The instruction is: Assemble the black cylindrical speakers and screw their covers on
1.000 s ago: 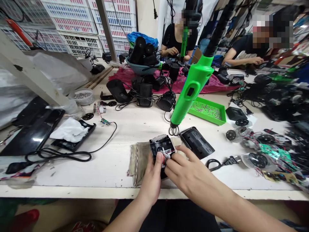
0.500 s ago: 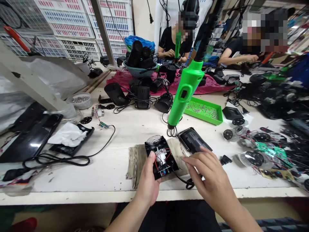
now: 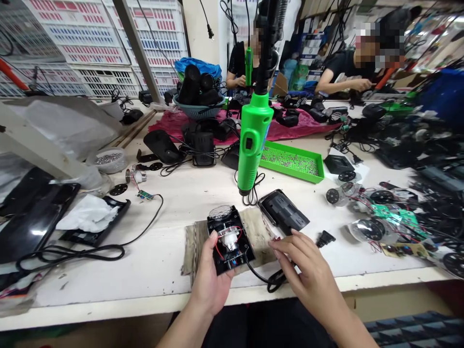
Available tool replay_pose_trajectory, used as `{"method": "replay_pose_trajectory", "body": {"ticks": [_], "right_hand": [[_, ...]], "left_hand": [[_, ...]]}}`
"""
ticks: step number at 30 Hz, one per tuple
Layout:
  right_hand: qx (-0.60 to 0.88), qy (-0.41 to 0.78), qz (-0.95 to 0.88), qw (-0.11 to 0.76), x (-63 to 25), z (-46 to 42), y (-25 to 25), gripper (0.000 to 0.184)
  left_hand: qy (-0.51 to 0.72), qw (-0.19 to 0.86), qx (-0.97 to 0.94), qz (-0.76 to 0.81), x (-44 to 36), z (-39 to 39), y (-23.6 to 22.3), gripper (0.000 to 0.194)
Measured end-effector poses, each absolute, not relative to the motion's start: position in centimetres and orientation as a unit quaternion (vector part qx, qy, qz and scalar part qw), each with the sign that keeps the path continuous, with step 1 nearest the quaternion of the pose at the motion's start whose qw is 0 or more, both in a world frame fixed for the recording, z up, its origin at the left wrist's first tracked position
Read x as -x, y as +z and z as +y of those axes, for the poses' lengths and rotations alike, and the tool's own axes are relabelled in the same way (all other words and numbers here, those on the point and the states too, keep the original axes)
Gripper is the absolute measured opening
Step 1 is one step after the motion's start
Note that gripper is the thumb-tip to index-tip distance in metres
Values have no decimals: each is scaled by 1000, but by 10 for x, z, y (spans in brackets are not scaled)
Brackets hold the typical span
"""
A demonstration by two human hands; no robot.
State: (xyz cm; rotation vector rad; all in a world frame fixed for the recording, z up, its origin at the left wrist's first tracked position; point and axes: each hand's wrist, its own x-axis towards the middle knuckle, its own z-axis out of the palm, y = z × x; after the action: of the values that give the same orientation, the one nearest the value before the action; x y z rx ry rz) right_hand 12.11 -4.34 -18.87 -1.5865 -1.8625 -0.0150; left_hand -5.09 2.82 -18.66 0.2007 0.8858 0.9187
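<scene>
My left hand (image 3: pixel 207 275) holds an open black plastic housing (image 3: pixel 229 241) over a worn burlap pad (image 3: pixel 259 232), with the thumb along its left edge. A small motor with red wires sits in the housing, and a clear dome shows at its far end. My right hand (image 3: pixel 308 270) stands open to the right, its fingers over a black power cable (image 3: pixel 270 279) that runs from the housing to a black plug (image 3: pixel 325 238). A black housing cover (image 3: pixel 283 211) lies just beyond those fingertips.
A green electric screwdriver (image 3: pixel 253 140) hangs above the bench, just beyond the pad. Behind it lies a green tray of screws (image 3: pixel 292 162). Loose circuit boards and parts (image 3: pixel 389 217) lie to the right, black panels (image 3: pixel 34 217) to the left, and two co-workers (image 3: pixel 348 72) work further along.
My right hand has come off the housing and moved right, over the cable. My left hand keeps the housing, now turned with its dome away from me. The whole view has swung left.
</scene>
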Motion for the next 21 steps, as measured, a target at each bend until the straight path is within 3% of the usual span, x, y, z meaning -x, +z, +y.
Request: {"method": "replay_pose_trajectory", "body": {"ticks": [5,8,14,21], "right_hand": [[572,-6,-747,340,-116,-22,-171,15],[543,-6,-789,288,-116,-5,-159,10],[490,4,-849,197,-120,12,-149,17],[477,-22,-866,146,-118,16,-152,18]], "left_hand": [[414,798,-135,417,47,24,-190,43],[409,824,-166,355,46,22,-194,49],[419,841,-144,310,45,22,-197,63],[453,811,-171,329,48,21,-202,56]]}}
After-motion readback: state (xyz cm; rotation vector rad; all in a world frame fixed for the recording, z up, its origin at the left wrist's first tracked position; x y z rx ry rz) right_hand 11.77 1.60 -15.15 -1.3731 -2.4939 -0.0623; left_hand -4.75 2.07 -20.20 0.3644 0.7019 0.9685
